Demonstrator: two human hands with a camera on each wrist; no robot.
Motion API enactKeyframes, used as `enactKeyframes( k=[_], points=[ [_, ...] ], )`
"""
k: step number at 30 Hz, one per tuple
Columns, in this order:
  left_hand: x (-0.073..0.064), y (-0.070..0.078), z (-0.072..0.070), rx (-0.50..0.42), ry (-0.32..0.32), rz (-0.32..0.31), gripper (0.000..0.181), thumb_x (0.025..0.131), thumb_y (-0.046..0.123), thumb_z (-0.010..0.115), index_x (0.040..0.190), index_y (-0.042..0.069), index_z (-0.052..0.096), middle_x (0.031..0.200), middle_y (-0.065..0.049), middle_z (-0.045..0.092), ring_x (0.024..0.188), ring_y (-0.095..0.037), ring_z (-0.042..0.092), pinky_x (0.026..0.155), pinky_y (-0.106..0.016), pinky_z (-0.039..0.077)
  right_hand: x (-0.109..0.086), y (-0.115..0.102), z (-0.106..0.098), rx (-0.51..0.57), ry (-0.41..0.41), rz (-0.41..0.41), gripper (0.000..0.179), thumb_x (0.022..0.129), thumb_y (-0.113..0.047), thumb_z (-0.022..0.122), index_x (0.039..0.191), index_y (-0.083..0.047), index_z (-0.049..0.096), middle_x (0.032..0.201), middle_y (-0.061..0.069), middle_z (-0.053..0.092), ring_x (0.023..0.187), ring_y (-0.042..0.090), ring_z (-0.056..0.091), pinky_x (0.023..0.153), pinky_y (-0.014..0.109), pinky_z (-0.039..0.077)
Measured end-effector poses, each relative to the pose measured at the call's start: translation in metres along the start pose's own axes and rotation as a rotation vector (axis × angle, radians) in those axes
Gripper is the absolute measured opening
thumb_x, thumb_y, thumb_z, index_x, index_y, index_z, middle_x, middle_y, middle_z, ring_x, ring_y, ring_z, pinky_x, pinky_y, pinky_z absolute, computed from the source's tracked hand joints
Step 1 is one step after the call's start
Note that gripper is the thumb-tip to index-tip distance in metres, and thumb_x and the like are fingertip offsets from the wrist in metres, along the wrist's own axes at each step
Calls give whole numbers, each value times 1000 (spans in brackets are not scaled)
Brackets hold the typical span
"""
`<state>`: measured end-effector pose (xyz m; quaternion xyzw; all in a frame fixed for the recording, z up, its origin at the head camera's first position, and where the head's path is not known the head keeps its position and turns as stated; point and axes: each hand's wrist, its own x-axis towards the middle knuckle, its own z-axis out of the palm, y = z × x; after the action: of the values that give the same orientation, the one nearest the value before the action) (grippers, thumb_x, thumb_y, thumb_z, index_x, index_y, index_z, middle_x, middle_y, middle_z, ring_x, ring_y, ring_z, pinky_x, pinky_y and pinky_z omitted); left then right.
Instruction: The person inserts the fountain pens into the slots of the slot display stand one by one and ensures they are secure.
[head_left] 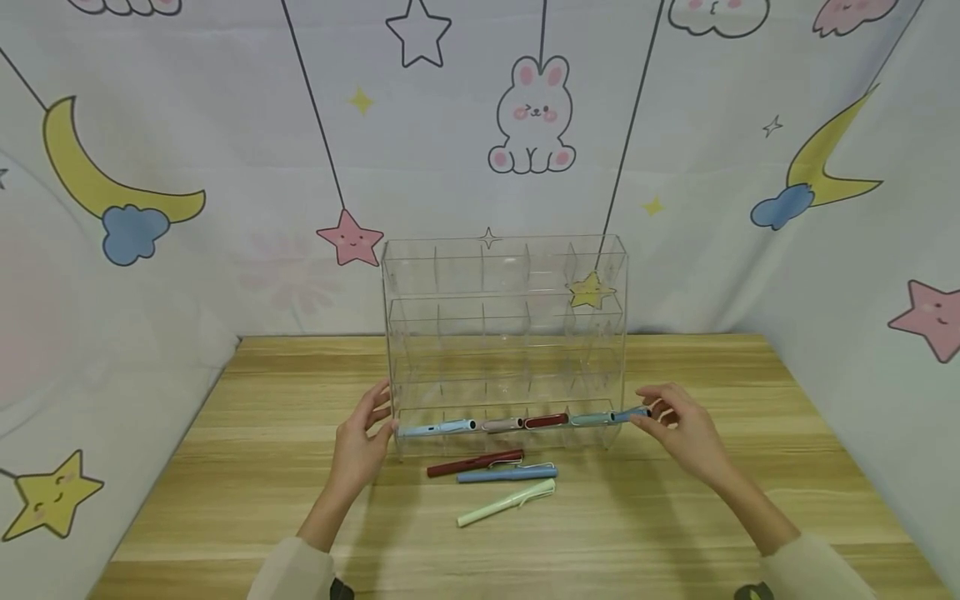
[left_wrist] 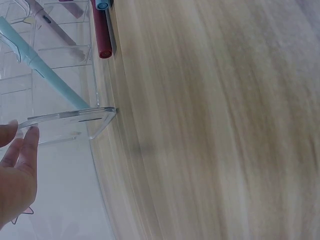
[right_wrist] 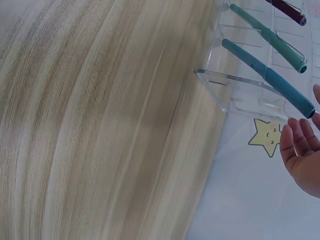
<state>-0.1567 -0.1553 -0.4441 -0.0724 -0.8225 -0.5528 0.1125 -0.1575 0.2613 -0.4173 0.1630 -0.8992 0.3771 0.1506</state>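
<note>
A clear acrylic rack [head_left: 506, 297] with several divided tiers stands upright on the table. My left hand [head_left: 360, 442] grips its left side panel [left_wrist: 75, 116] between thumb and fingers. At the opposite end, my right hand [head_left: 690, 433] pinches the outer end of a blue pen [right_wrist: 280, 82], whose other end lies within the lowest tier. Along that tier also rest a light blue pen [head_left: 438, 428], a pinkish-grey pen [head_left: 501, 425], a dark red pen [head_left: 546, 421] and a green pen [head_left: 592, 419].
In front of the rack lie a dark red pen [head_left: 472, 462], a blue pen [head_left: 506, 474] and a pale green pen [head_left: 504, 503]. Behind the wooden table [head_left: 675, 533] hangs a printed cloth [head_left: 450, 183], close to the rack's back.
</note>
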Motion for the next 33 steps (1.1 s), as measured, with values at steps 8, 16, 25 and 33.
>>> enactKeyframes(
  k=[8,16,25,33],
  points=[
    [1,-2,0,11,4,3,59,82,-16,57,135,3,40,121,-27,51,105,-41,54,80,-47,50,-2,0,-6,-35,1,57,8,80,-4,69,84,-3,61,76,0,57,64,5,50,53,20,46],
    [1,0,0,1,-6,-4,58,83,-14,56,135,4,40,123,-27,50,106,-41,53,82,-47,49,-4,4,-5,-17,-10,26,11,79,0,68,89,-2,63,77,-1,59,67,4,52,57,20,48],
    [0,1,0,-9,-7,-17,58,83,-14,56,136,5,39,124,-26,49,108,-40,53,82,-47,49,-5,5,-7,-6,-21,-16,18,77,5,68,93,0,64,75,-3,57,67,4,51,56,20,48],
    [1,0,0,1,-6,-27,59,82,-15,56,135,5,40,123,-25,50,107,-40,53,82,-46,50,-9,6,-11,-24,-45,55,22,79,-2,70,99,0,61,82,1,58,70,4,51,58,21,49]
  ],
)
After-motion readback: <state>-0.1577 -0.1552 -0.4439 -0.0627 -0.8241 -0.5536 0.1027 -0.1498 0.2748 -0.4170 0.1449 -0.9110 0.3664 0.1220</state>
